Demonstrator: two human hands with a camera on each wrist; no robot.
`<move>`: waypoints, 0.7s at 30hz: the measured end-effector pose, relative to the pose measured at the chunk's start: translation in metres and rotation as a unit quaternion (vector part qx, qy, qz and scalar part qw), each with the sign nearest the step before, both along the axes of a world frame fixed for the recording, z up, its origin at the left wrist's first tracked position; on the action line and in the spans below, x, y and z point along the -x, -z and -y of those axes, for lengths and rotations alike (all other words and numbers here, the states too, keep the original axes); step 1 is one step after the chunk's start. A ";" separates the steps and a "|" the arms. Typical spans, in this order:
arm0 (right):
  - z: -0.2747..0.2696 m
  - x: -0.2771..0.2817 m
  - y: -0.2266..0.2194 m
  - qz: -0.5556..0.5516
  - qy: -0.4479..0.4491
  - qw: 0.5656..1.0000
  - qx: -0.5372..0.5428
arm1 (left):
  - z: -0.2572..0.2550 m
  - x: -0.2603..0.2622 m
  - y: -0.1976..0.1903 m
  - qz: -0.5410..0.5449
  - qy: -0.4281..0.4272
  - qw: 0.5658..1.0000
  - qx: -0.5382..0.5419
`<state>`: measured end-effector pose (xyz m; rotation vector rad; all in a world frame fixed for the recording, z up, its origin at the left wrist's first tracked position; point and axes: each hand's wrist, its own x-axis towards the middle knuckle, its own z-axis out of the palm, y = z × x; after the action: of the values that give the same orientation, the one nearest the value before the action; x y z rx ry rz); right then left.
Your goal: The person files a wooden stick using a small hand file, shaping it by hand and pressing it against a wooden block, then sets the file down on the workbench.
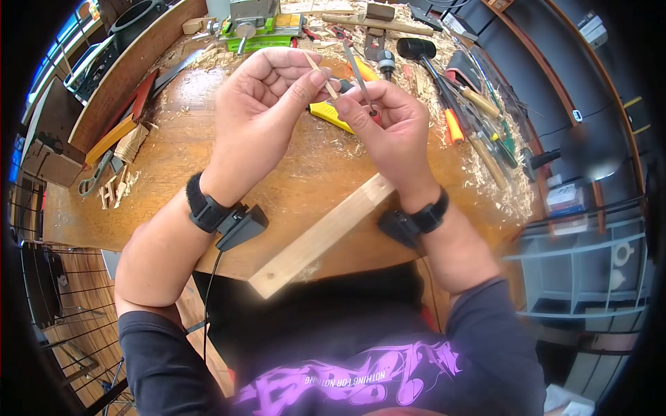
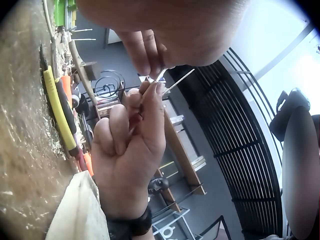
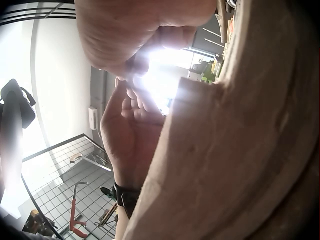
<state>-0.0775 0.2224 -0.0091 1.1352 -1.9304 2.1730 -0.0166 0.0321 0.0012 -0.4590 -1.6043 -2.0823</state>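
My left hand (image 1: 257, 107) pinches a thin pale wooden sliver (image 1: 331, 90) between thumb and index finger, raised over the workbench (image 1: 173, 152). Close beside it, my right hand (image 1: 395, 132) grips a slim grey metal tool like a needle file (image 1: 356, 73), its shaft pointing up and away, with a bit of red at the fingers. The right thumb tip meets the lower end of the sliver. Beneath the wrists a squared wooden bar (image 1: 322, 236) slants across the bench's near edge. In the left wrist view the fingertips of both hands come together.
A green-based vise (image 1: 260, 35) stands at the back. A yellow-handled tool (image 1: 333, 116) lies just beyond the hands. On the right, a black mallet (image 1: 416, 48) and several hand tools lie among wood shavings (image 1: 517, 191). Scissors (image 1: 97, 173) and wood offcuts (image 1: 130, 143) are at left.
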 end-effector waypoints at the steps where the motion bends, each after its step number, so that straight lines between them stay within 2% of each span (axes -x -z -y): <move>1: 0.001 -0.001 0.000 0.004 0.003 1.000 0.004 | 0.000 0.000 -0.001 0.002 0.000 1.000 0.006; 8: -0.002 0.005 0.005 -0.033 0.004 0.999 -0.022 | 0.009 0.007 0.004 0.028 0.020 0.999 -0.011; 10: 0.000 0.005 0.005 -0.051 0.022 0.998 -0.013 | 0.014 0.009 -0.003 0.017 -0.048 0.998 -0.040; 11: 0.000 0.005 0.005 -0.049 0.022 0.998 -0.009 | 0.018 0.012 -0.006 0.018 -0.048 0.998 -0.036; 13: -0.002 0.006 0.005 -0.045 0.038 0.998 -0.005 | 0.026 0.018 -0.011 -0.008 -0.125 0.988 -0.095; 15: -0.003 0.006 0.004 -0.036 0.037 0.999 -0.003 | 0.029 0.020 -0.005 -0.009 -0.132 0.988 -0.085; 18: -0.004 0.008 0.004 -0.033 0.031 0.999 -0.007 | 0.022 0.015 0.000 0.061 -0.012 0.997 -0.042; 21: -0.004 0.009 0.007 -0.042 0.036 0.998 -0.001 | 0.008 0.012 0.003 0.043 0.028 0.999 -0.003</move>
<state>-0.0866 0.2261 -0.0156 1.1206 -1.9084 2.0529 -0.0288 0.0243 -0.0018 -0.4224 -1.6505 -2.1751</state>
